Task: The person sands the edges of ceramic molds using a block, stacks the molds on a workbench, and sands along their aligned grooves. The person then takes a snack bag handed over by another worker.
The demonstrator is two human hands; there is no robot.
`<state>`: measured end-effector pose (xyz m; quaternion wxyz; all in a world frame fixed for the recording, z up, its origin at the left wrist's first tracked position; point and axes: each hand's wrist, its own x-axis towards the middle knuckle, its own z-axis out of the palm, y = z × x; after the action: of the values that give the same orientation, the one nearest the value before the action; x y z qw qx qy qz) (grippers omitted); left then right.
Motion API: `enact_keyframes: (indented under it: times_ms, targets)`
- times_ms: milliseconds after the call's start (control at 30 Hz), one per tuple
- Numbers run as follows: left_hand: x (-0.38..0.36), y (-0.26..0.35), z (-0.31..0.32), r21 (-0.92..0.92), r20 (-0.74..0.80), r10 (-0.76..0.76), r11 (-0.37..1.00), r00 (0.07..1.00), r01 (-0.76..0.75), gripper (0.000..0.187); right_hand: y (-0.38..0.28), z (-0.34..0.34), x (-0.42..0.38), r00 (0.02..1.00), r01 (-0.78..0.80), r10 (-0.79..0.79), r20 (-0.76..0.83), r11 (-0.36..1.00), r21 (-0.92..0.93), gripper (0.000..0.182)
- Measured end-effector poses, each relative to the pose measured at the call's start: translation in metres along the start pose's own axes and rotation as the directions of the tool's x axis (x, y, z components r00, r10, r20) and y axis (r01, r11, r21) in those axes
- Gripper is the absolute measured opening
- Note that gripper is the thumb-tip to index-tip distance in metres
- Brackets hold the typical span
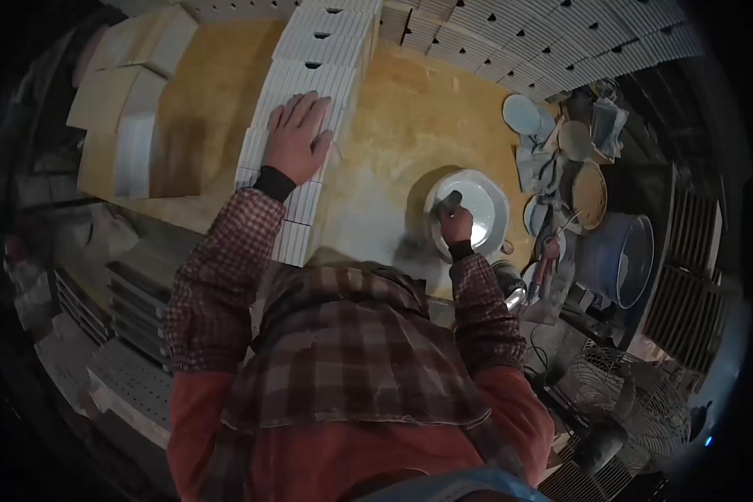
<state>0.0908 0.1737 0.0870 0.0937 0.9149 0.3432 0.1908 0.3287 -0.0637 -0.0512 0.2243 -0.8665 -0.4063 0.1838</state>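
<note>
My left hand lies flat, fingers stretched out, on a long row of thin white slabs packed side by side on the yellowish table. Small dark notches show in some of these slabs. My right hand is closed around a dark, rounded object whose kind I cannot make out. It is held over the left side of a round white basin. Inside the basin is a pale surface with a bright reflection, which looks like liquid.
Pale blocks stand at the table's left. More notched slabs line the back. Bowls, including a light blue one, and tools crowd the right edge. Beyond them are a blue drum and a wire-caged fan.
</note>
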Motion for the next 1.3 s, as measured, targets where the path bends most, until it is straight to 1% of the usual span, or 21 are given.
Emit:
enact_keyframes:
  times_ms: [33,133,167,233,267,300,333,367,433,467,500,567,667,800,900,967,1067,1133,1167,1200,1300]
  targets:
    - [0.000,0.001,0.001,-0.007,-0.001,-0.002,1.000,1.000,0.002,0.050,-0.001,-0.001,0.002,0.998,0.052,-0.051,-0.041,0.998,0.017,0.035]
    - [0.001,0.002,-0.001,-0.042,-0.020,-0.004,0.999,1.000,0.003,0.048,0.012,-0.015,0.010,0.989,-0.099,0.072,0.128,0.972,0.214,0.028]
    - [0.000,0.003,0.000,-0.023,-0.031,-0.012,1.000,0.999,0.011,0.048,0.014,-0.019,0.015,0.930,-0.345,0.236,0.281,0.824,0.449,0.019]
    - [0.001,0.001,0.001,-0.070,-0.028,-0.014,0.997,1.000,0.012,0.048,-0.006,-0.032,0.026,0.983,-0.176,0.127,0.130,0.841,0.511,0.019]
    - [-0.001,0.002,0.001,-0.050,-0.038,-0.019,0.999,0.999,0.017,0.048,-0.020,-0.040,0.032,0.970,-0.229,0.135,0.202,0.790,0.569,0.023]
    - [0.002,0.002,-0.006,-0.109,0.021,-0.021,0.994,1.000,0.023,0.048,-0.040,-0.048,0.038,0.983,-0.148,0.040,0.176,0.742,0.654,0.023]
    - [0.001,0.003,-0.006,-0.083,0.008,-0.027,0.996,1.000,0.027,0.048,-0.062,-0.053,0.044,0.989,-0.068,-0.053,0.142,0.679,0.731,0.024]
    - [0.000,0.004,-0.004,-0.058,-0.005,-0.033,0.998,0.999,0.033,0.048,-0.088,-0.053,0.051,0.989,0.007,-0.130,0.068,0.506,0.862,0.014]
    - [-0.001,0.001,-0.002,-0.093,-0.024,-0.017,0.996,1.000,0.014,0.047,-0.136,-0.057,0.066,0.987,0.094,-0.162,-0.005,0.544,0.834,0.008]
    - [-0.002,0.000,0.000,-0.082,-0.028,-0.022,0.996,0.999,0.020,0.047,-0.150,-0.054,0.081,0.955,0.187,-0.294,-0.037,0.501,0.845,0.016]
    - [0.000,-0.004,0.002,-0.155,-0.022,-0.011,0.988,1.000,0.008,0.047,-0.175,-0.066,0.088,0.937,0.224,-0.348,0.000,0.605,0.764,0.020]
    - [-0.002,0.002,-0.003,-0.124,0.013,-0.068,0.990,0.998,0.069,0.048,-0.189,-0.047,0.120,0.783,0.585,-0.587,-0.208,0.580,0.567,0.028]
    - [-0.002,0.000,-0.006,-0.135,0.029,-0.078,0.987,0.997,0.081,0.049,-0.207,-0.042,0.145,0.707,0.698,-0.687,-0.168,0.640,0.322,0.040]
    - [0.003,-0.004,-0.006,-0.189,0.023,-0.043,0.981,0.999,0.047,0.051,-0.214,-0.043,0.161,0.624,0.779,-0.768,-0.144,0.596,0.195,0.038]
    - [0.003,-0.002,-0.007,-0.192,-0.007,-0.046,0.981,0.999,0.044,0.049,-0.216,-0.044,0.160,0.639,0.766,-0.766,-0.064,0.628,0.133,0.035]
    - [0.001,0.000,-0.002,-0.140,0.011,-0.076,0.987,0.997,0.077,0.050,-0.204,-0.040,0.165,0.514,0.843,-0.857,-0.036,0.513,-0.160,0.040]
    - [0.000,-0.001,-0.002,-0.135,0.033,-0.080,0.987,0.996,0.083,0.050,-0.204,-0.047,0.167,0.496,0.863,-0.868,-0.029,0.496,-0.093,0.035]
    - [0.002,0.000,-0.005,-0.143,0.029,-0.078,0.986,0.997,0.081,0.049,-0.213,-0.053,0.166,0.588,0.808,-0.807,-0.047,0.586,0.059,0.037]
    - [0.002,0.000,-0.003,-0.132,0.022,-0.073,0.988,0.997,0.076,0.049,-0.212,-0.051,0.171,0.573,0.817,-0.814,-0.097,0.559,0.143,0.036]
    - [0.004,-0.004,-0.004,-0.179,0.026,-0.053,0.982,0.998,0.057,0.050,-0.215,-0.053,0.174,0.595,0.798,-0.803,-0.029,0.586,0.141,0.036]
    - [0.004,-0.003,-0.006,-0.190,0.014,-0.049,0.981,0.999,0.051,0.050,-0.219,-0.057,0.179,0.522,0.843,-0.852,0.043,0.523,0.122,0.035]
